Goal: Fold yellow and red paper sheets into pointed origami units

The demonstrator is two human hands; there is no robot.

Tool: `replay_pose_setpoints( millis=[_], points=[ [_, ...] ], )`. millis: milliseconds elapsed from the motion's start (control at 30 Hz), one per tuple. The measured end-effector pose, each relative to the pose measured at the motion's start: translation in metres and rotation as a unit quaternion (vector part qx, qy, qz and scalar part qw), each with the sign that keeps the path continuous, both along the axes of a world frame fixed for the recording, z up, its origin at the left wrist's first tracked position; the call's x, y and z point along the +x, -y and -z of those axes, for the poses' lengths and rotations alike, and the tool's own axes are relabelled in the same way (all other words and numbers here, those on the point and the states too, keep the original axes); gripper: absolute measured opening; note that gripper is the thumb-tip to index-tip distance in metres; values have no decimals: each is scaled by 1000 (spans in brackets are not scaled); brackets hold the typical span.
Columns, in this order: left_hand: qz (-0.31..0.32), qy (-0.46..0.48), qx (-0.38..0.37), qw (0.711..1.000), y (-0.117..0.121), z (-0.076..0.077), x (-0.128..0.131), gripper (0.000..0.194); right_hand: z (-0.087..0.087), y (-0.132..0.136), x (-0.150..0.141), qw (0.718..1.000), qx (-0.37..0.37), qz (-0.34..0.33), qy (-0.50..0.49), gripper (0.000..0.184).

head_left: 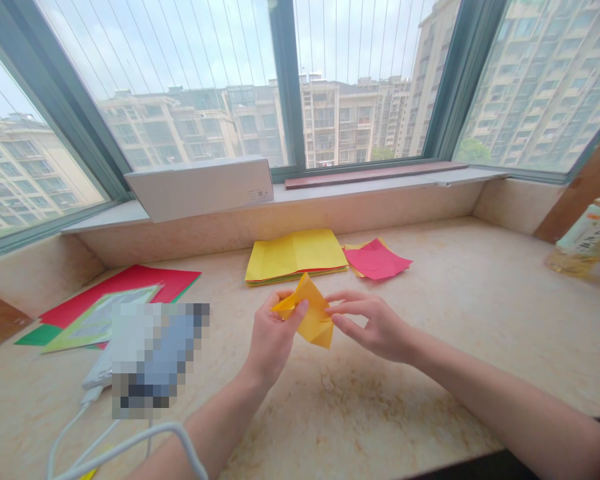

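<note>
Two bare hands worked in the air above the middle of the bench (pixel 430 393), holding a folded square of yellow origami paper (pixel 307 313) between them. The left hand (pixel 273 337) was clamped on the paper, its thumb pressed on top. The right hand (pixel 375 327) reached in from the other side with its thumb and forefinger at the paper's edge, though I could not tell whether they gripped it or only touched it. A loose right hold could have let a flap spring open, and too hard a left pinch could have put a stray crease in the paper (it looked thin and light).

Along the bench's back edge lay a stack of folded yellow paper (pixel 295 257) and loose pink sheets (pixel 377 259), with red card (pixel 125 287) toward the left edge. A white cable (pixel 130 437) looped beside the left forearm (pixel 220 427) near the front edge, so a careless shift of that arm could have snagged it and tugged the pixelated object (pixel 155 353) beyond.
</note>
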State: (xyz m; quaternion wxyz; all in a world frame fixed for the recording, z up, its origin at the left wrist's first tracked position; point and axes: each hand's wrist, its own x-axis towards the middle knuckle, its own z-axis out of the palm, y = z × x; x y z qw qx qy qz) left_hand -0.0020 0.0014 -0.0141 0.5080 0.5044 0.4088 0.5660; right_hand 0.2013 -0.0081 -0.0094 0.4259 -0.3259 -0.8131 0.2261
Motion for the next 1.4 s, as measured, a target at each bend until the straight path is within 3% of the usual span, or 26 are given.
replay_pose_setpoints(
  millis=[533,833,1100,1267,1400],
  points=[
    [39,-15,-27,999,2,-2,0,33,-5,-4,3,987,-155,-44,-5,24],
    [50,-49,-46,996,6,-4,2,33,5,-6,-3,987,-132,64,-59,36],
    [150,-94,2,984,12,-8,2,34,4,-7,-5,972,-168,108,-122,38],
    [128,-122,21,984,9,-2,3,27,5,-6,-6,971,-172,108,-128,39],
    [76,-103,3,992,8,-4,5,23,6,-9,-6,967,-182,83,-155,42]
  ],
)
